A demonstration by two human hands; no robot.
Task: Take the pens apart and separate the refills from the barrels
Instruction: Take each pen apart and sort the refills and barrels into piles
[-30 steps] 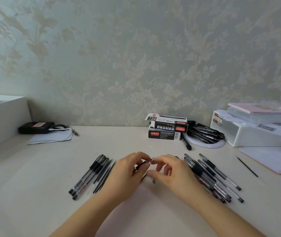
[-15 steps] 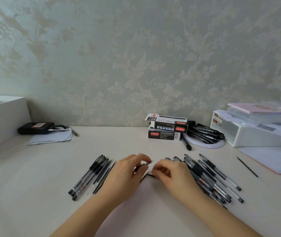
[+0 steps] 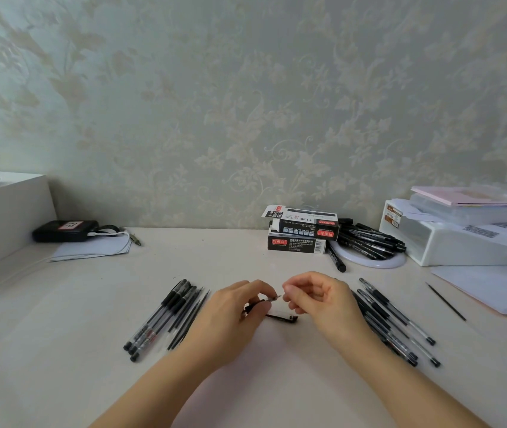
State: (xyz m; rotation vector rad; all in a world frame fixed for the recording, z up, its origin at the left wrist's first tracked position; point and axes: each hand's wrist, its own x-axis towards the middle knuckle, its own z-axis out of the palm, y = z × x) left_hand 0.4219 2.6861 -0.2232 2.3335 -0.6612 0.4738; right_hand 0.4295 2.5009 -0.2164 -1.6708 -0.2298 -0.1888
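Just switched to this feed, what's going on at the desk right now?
A person is taking pens apart. The left hand grips a pen by its barrel, tip toward the right hand, whose fingers are curled just off the tip. Whether they pinch a small part is unclear. Barrels and refills lie to the left, whole pens to the right.

Pale wallpaper [image 3: 246,103] with faint cream leaf-and-vine pattern filled upper view, lit by soft, even light. Cream desk [image 3: 60,350] ran flush against it. White raised block [image 3: 5,217] stood at desk's left end, grey flat item on top. White storage box [image 3: 450,245] sat at right, papers [image 3: 493,288] spread beside it.
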